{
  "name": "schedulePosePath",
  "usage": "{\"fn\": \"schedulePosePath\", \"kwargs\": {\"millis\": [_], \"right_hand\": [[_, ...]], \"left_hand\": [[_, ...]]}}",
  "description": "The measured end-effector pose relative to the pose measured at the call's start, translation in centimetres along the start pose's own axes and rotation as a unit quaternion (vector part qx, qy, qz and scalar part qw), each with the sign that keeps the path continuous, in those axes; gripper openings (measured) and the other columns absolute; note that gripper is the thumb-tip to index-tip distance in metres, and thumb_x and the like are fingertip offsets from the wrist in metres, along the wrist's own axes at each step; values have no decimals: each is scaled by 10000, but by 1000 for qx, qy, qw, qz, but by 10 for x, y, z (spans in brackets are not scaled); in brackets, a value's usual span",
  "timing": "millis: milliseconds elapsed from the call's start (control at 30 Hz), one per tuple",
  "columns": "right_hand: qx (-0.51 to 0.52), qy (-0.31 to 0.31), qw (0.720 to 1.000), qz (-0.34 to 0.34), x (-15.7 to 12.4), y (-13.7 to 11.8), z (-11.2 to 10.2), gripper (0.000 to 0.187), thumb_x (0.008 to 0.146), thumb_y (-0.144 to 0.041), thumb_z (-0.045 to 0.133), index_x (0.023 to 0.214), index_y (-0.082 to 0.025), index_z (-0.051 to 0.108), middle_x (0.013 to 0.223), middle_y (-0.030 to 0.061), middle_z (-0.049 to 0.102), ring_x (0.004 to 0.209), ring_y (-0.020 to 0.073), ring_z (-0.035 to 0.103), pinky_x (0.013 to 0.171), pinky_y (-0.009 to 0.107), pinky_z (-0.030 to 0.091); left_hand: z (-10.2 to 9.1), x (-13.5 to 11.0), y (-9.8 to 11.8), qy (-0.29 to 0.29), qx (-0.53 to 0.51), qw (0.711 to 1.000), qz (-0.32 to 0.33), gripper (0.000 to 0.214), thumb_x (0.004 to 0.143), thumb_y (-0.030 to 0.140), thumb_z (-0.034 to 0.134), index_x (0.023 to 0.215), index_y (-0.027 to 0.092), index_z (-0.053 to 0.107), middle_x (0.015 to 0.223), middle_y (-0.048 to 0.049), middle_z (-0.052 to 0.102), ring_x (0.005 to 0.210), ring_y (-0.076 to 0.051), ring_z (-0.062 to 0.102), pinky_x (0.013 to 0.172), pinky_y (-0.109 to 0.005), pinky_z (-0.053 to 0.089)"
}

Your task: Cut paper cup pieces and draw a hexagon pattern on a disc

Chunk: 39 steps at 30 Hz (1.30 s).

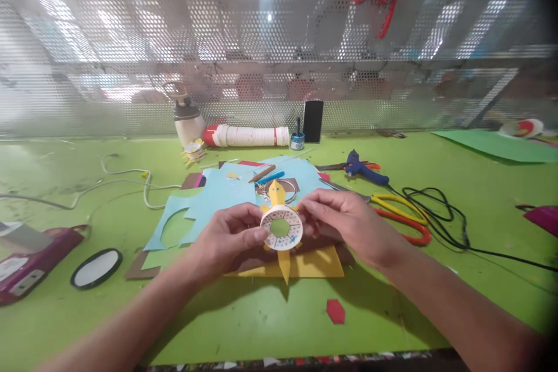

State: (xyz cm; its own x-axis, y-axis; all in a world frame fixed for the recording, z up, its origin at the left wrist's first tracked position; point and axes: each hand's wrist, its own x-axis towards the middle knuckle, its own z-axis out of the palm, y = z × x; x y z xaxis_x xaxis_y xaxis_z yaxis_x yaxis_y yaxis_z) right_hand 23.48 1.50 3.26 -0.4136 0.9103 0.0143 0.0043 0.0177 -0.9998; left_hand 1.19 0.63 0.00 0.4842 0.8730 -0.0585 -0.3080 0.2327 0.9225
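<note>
A paper turtle (283,237) is held up over the middle of the table. Its body is a white paper-cup ring with blue marks and a hole in the centre; a yellow paper head points away from me and a pointed yellow tail towards me. My left hand (233,235) grips the ring's left rim, thumb in front and fingers behind. At the right side, my right hand (344,221) has its fingers closed by the turtle's small yellow leg; some fingertips are hidden behind the ring. Beneath lie a yellow paper sheet (322,264) and cut light-blue paper (218,186).
Large scissors (421,235) and a blue glue gun (361,170) with a black cord lie right. Brown (264,173) and blue markers (272,176) rest on the paper. A purple power strip (43,261) and round mirror-like disc (96,269) lie left. A red paper hexagon (335,311) sits near the front.
</note>
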Motion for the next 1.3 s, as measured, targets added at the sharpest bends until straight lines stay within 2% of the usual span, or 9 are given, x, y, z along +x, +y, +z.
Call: {"fn": "schedulePosePath", "kwargs": {"millis": [133, 200, 267, 467, 600, 733, 1000, 1167, 1300], "right_hand": [[2, -81, 996, 41, -1, 1, 6, 219, 816, -287, 677, 978, -139, 669, 860, 38, 653, 692, 106, 554, 682, 262, 457], [-12, -125, 991, 53, -3, 2, 11, 230, 798, -295, 698, 964, -135, 679, 866, 44, 651, 733, 123, 560, 674, 257, 447], [-19, -140, 988, 62, -4, 3, 14, 236, 772, -325, 725, 905, -134, 685, 807, 29, 630, 734, 130, 545, 648, 246, 427], [-14, -94, 994, 53, -3, 10, 22, 320, 693, -427, 782, 713, -126, 678, 620, -24, 527, 586, 91, 417, 555, 225, 340], [4, -96, 994, 55, -2, 13, 24, 327, 654, -411, 817, 732, -118, 693, 615, -38, 471, 586, 83, 363, 554, 219, 296], [12, -110, 993, 45, -2, 14, 26, 315, 673, -401, 808, 781, -122, 708, 645, -37, 443, 614, 88, 333, 562, 217, 266], [17, -130, 991, -8, -5, 11, 30, 246, 706, -375, 792, 816, -167, 720, 733, -23, 539, 682, 109, 445, 663, 229, 398], [-79, -99, 991, -50, -7, 10, 23, 202, 750, -356, 753, 782, -162, 704, 768, 8, 589, 730, 143, 537, 695, 263, 468], [-160, -85, 982, -47, -8, -1, 12, 86, 782, -239, 702, 814, -161, 682, 824, 29, 632, 762, 154, 589, 725, 283, 506]], "left_hand": [[1, 0, 6, 46, 0, 994, 98, 200, 712, 254, 803, 844, 154, 690, 822, -18, 722, 748, -129, 657, 723, -243, 521], [2, -1, 8, 51, 7, 992, 115, 195, 710, 251, 805, 835, 155, 691, 818, -17, 729, 749, -122, 654, 724, -228, 514], [4, -2, 9, 54, 14, 992, 114, 207, 702, 262, 809, 828, 152, 687, 816, -23, 731, 748, -131, 652, 719, -238, 513], [6, -4, 10, 47, 52, 992, 107, 220, 714, 284, 800, 829, 137, 683, 786, -24, 708, 722, -121, 627, 693, -217, 488], [5, -3, 8, 36, 38, 993, 103, 194, 726, 269, 788, 821, 139, 681, 755, -15, 695, 674, -115, 621, 663, -224, 494], [6, -5, 8, 13, 20, 995, 93, 152, 752, 247, 768, 834, 150, 684, 785, -20, 710, 706, -126, 646, 699, -248, 519], [5, -9, 7, -20, 14, 992, 122, 231, 715, 207, 797, 924, 172, 707, 864, -42, 725, 789, -153, 663, 735, -257, 542], [5, -11, 8, -63, 5, 988, 143, 222, 729, 160, 778, 937, 218, 723, 884, -17, 709, 812, -148, 665, 734, -247, 557], [6, -11, 9, -55, 40, 982, 177, 205, 740, 145, 766, 929, 219, 734, 905, -25, 704, 831, -144, 664, 768, -234, 552]]}}
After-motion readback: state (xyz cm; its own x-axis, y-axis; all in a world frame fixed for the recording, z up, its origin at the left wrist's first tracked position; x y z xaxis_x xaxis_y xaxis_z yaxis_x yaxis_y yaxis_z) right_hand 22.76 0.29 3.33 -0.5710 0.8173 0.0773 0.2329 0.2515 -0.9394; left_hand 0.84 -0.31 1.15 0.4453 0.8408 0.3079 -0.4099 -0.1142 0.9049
